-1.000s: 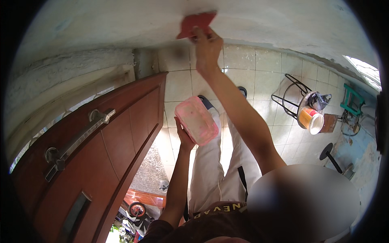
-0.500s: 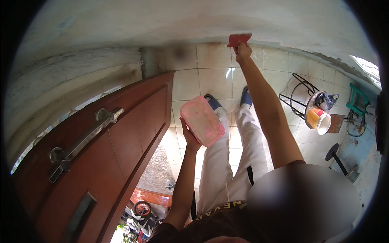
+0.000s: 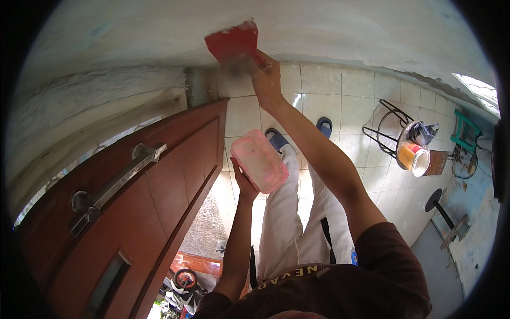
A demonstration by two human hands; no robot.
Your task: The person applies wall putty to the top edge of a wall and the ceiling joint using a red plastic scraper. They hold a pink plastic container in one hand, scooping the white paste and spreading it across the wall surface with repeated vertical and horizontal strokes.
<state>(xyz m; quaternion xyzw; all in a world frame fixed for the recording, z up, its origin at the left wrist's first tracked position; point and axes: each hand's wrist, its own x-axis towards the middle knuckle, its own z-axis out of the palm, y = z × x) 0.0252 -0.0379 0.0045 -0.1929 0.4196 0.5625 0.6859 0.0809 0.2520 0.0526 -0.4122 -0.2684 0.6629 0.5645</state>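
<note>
Leftward in front of the pale, mottled wall [image 3: 340, 32], our right hand [image 3: 269, 74] has swung the red scraper [image 3: 232, 41] since half a second ago. Its flat, flared blade is crusted whitish along the upper edge; our fingers grip its lower end. Our left hand [image 3: 245, 185] cradles a rounded, rectangular pink tub [image 3: 259, 162], smeared pale, above our whitish trousers [image 3: 281, 228].

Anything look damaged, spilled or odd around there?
Yes: the blue wall at far right has patchy, worn-looking paint. Also, a dark blur covers the lower part of the red scraper in the right hand; possibly a smudged lens.
</note>
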